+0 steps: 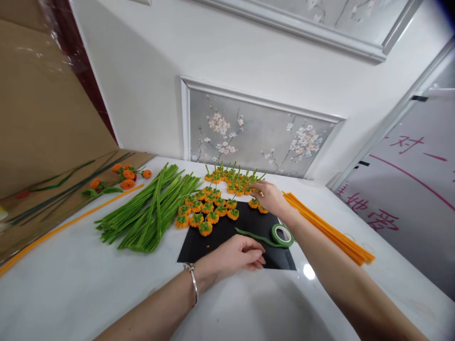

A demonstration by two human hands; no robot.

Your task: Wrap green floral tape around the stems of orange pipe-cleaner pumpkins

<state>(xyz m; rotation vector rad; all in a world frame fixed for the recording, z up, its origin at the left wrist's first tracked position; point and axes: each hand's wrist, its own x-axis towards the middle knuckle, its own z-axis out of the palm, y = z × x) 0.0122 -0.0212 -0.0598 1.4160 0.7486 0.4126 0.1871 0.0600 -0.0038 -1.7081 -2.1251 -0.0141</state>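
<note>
My right hand (270,196) reaches to the back of the white table. Its fingertips are pinched at an orange pipe-cleaner flower at the right edge of a group of stemmed flowers (232,182); the fingers partly hide it. My left hand (236,253), a silver bracelet on its wrist, hovers over the front of a black mat (192,246). Its fingers curl loosely, with a gap at the thumb and nothing visible between them. A cluster of orange flower heads with green tops (208,208) covers the mat's left part. Beyond my left fingers stands a roll of green tape (283,235), its loose end trailing left.
A large heap of green pipe cleaners (149,208) lies to the left. Orange pipe cleaners (330,229) are bundled at the right. Finished orange flowers (128,175) rest on brown cardboard (46,208) at far left. A wall (149,94) bounds the table's back; a whiteboard (408,189) stands right.
</note>
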